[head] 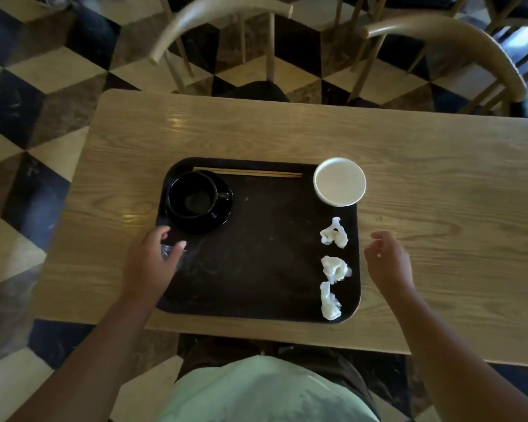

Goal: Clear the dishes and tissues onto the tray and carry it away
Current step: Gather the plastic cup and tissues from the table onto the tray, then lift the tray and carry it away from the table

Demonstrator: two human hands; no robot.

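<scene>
- On the desk (pixel 439 166), the dark tray (pixel 256 254) carries cup (pixel 192 194), chopsticks (pixel 247 172), white bowl (pixel 339 181), three tissues (pixel 333 233).
- Left hand (pixel 151 263) at its left edge, grasp unclear.
- Right hand (pixel 389 260) loosely spread, empty, beside its right edge.

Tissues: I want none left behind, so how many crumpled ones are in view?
3, all on the tray along its right edge: one just below the white bowl, one midway, one by the near corner. None seems hidden.
</scene>
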